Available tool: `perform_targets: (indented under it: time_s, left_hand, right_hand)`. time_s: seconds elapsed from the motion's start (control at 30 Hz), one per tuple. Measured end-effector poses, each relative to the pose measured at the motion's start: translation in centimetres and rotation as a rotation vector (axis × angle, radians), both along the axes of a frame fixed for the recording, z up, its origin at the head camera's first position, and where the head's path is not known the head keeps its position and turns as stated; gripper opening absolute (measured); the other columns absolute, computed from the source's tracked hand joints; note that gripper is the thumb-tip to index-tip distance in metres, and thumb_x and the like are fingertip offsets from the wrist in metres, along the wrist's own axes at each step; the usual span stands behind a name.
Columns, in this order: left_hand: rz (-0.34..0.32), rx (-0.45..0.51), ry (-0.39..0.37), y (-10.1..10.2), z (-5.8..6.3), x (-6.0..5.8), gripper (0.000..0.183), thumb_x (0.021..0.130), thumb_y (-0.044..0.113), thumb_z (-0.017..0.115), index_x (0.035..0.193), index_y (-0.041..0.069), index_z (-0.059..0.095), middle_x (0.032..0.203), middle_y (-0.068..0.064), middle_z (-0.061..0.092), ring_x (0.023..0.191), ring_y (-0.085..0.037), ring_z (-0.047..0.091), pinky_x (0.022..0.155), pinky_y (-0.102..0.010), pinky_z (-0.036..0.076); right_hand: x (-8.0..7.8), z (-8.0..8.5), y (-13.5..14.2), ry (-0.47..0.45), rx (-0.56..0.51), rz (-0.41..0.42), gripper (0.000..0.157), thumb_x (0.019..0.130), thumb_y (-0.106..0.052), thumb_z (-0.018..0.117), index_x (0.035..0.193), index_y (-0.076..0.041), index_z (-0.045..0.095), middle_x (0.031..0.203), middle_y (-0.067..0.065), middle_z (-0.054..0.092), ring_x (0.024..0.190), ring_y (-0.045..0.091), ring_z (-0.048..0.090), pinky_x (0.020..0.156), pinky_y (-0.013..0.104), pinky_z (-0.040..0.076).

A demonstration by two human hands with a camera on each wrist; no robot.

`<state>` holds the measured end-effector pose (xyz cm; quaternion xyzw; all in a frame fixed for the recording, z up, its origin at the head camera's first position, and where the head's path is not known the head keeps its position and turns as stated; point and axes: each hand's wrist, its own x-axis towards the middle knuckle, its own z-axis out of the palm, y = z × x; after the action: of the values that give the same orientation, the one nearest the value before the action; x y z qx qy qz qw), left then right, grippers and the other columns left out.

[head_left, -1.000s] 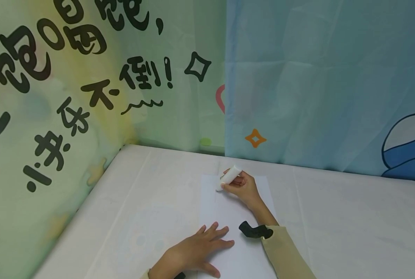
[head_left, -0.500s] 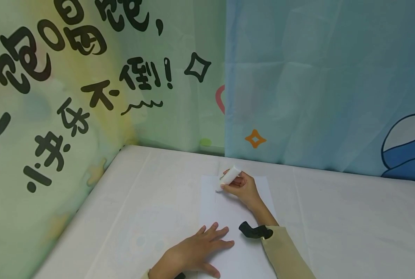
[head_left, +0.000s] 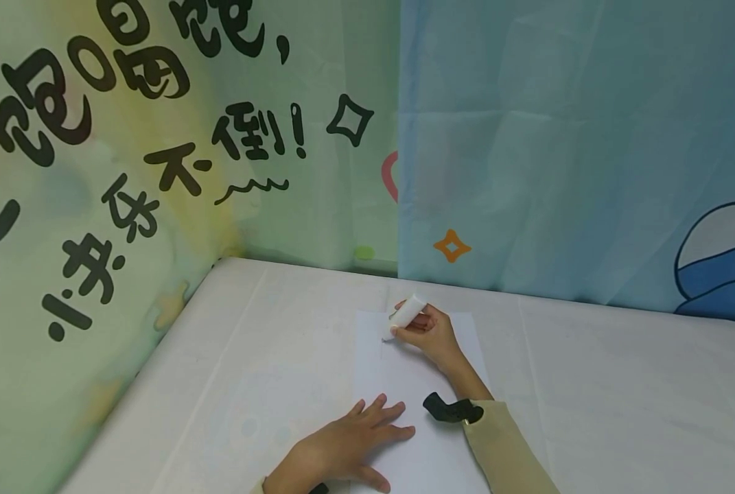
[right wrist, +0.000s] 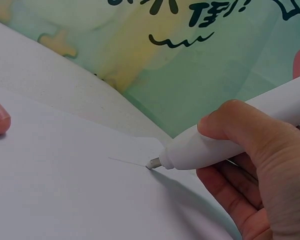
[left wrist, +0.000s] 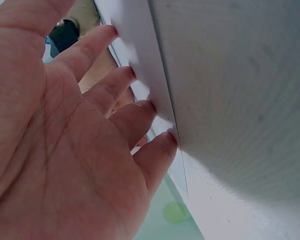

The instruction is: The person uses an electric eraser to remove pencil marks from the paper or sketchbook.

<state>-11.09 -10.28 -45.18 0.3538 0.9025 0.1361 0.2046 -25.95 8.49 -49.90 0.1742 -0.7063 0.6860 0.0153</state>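
A thick white pen [head_left: 406, 313] with a short metal tip slants down to a sheet of white paper [head_left: 416, 384]. My right hand [head_left: 434, 333] grips it between thumb and fingers. In the right wrist view the pen's metal tip [right wrist: 153, 163] meets the paper at the end of a faint thin line [right wrist: 126, 161]. Lower on the sheet lies my left hand [head_left: 355, 439], palm down with its fingers spread. The left wrist view has its fingertips [left wrist: 165, 142] touching the paper by the sheet's edge.
A white cloth covers the table [head_left: 268, 343] around the sheet. Behind it hang a green printed backdrop [head_left: 318, 226] with dark lettering and a blue one [head_left: 558, 171]. A black strap [head_left: 453, 409] sits at the right sleeve [head_left: 509, 446].
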Motion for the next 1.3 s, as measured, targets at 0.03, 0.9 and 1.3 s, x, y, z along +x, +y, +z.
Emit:
perform_targets:
  time_s: [0.03,0.9,1.3]
  left_hand:
    - [0.001,0.000,-0.003,0.00,-0.01,0.00,0.077,0.079,0.044,0.074,0.148,0.027,0.043,0.160,0.000,0.028,0.148,-0.026,0.020,0.117,-0.043,0.025]
    - [-0.017,-0.014,0.038,0.00,-0.01,0.01,0.077,0.080,0.047,0.072,0.148,0.027,0.043,0.160,0.000,0.028,0.148,-0.026,0.022,0.117,-0.043,0.026]
    - [-0.021,-0.014,0.063,-0.03,-0.07,0.15,0.076,0.080,0.046,0.073,0.148,0.027,0.044,0.159,0.000,0.030,0.148,-0.025,0.023,0.117,-0.042,0.027]
  right_hand:
    - [0.05,0.05,0.00,-0.002,0.003,0.000,0.042,0.074,0.014,0.074,0.114,0.015,0.058,0.110,0.030,0.066,0.090,-0.001,0.066,0.080,0.018,0.053]
    - [0.19,0.42,-0.06,-0.035,0.013,-0.011,0.043,0.075,0.012,0.075,0.115,0.014,0.058,0.113,0.034,0.063,0.089,-0.001,0.066,0.080,0.018,0.053]
    - [0.34,0.50,-0.01,-0.026,0.003,0.001,0.043,0.076,0.012,0.074,0.115,0.015,0.058,0.113,0.034,0.063,0.090,0.000,0.066,0.080,0.018,0.053]
